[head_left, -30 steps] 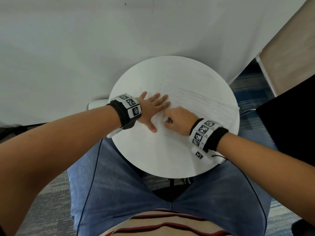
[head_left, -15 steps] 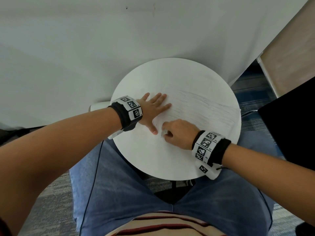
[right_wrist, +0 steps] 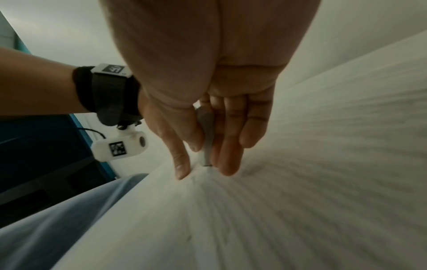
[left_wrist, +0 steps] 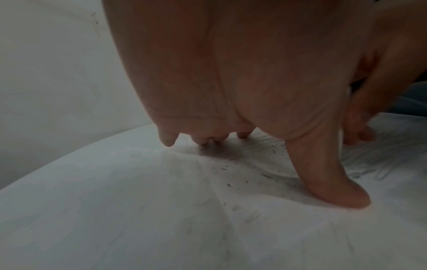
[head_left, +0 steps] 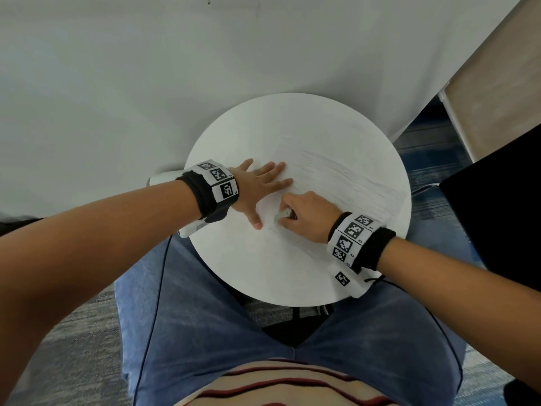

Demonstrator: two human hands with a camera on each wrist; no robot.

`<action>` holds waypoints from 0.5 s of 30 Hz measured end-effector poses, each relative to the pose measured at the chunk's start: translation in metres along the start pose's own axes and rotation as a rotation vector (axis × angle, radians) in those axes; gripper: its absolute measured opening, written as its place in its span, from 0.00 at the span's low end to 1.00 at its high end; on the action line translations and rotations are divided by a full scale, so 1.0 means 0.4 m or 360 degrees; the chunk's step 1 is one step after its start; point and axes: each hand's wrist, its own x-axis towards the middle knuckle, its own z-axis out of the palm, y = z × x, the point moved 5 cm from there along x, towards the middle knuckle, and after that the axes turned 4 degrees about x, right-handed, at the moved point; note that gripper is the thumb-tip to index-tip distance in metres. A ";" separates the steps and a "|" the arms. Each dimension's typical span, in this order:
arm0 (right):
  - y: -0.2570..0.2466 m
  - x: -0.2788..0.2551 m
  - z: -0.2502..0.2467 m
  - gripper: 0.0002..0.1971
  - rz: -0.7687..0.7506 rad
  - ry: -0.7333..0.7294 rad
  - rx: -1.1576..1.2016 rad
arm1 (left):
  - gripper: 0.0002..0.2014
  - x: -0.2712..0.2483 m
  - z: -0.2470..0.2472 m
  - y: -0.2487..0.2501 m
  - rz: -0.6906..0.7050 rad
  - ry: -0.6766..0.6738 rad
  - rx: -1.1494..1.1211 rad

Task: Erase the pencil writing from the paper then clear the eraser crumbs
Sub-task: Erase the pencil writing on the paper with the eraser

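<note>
A white sheet of paper [head_left: 345, 183] covered in faint pencil lines lies on the round white table [head_left: 263, 273]. My left hand [head_left: 260, 186] lies flat with spread fingers on the paper's left part, thumb [left_wrist: 335, 182] pressed down. My right hand [head_left: 304, 213] pinches a small pale eraser [head_left: 283, 214] and holds its tip against the paper just right of the left thumb. In the right wrist view the eraser [right_wrist: 205, 135] stands between thumb and fingers. Dark eraser crumbs [left_wrist: 233, 175] lie scattered on the paper by the left hand.
The table stands close to a white wall [head_left: 146, 83]. A black object [head_left: 497, 218] sits to the right of the table, with patterned carpet [head_left: 424, 148] below. My lap in blue jeans [head_left: 205, 332] is under the near table edge.
My right hand with the eraser has slid left and toward me across the paper, ending close to the left thumb. The left hand has stayed flat in place.
</note>
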 end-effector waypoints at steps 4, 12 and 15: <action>-0.001 0.008 -0.032 0.15 0.0088 0.0137 -0.0147 | 0.65 0.003 -0.004 0.000 -0.0036 0.0005 -0.0040; -0.020 0.006 -0.056 0.16 0.0075 0.0081 -0.0209 | 0.65 0.001 -0.006 -0.002 -0.0053 0.0004 -0.0026; -0.063 -0.017 -0.015 0.15 -0.0041 -0.0051 -0.0388 | 0.65 0.001 -0.005 -0.004 -0.0061 0.0002 -0.0015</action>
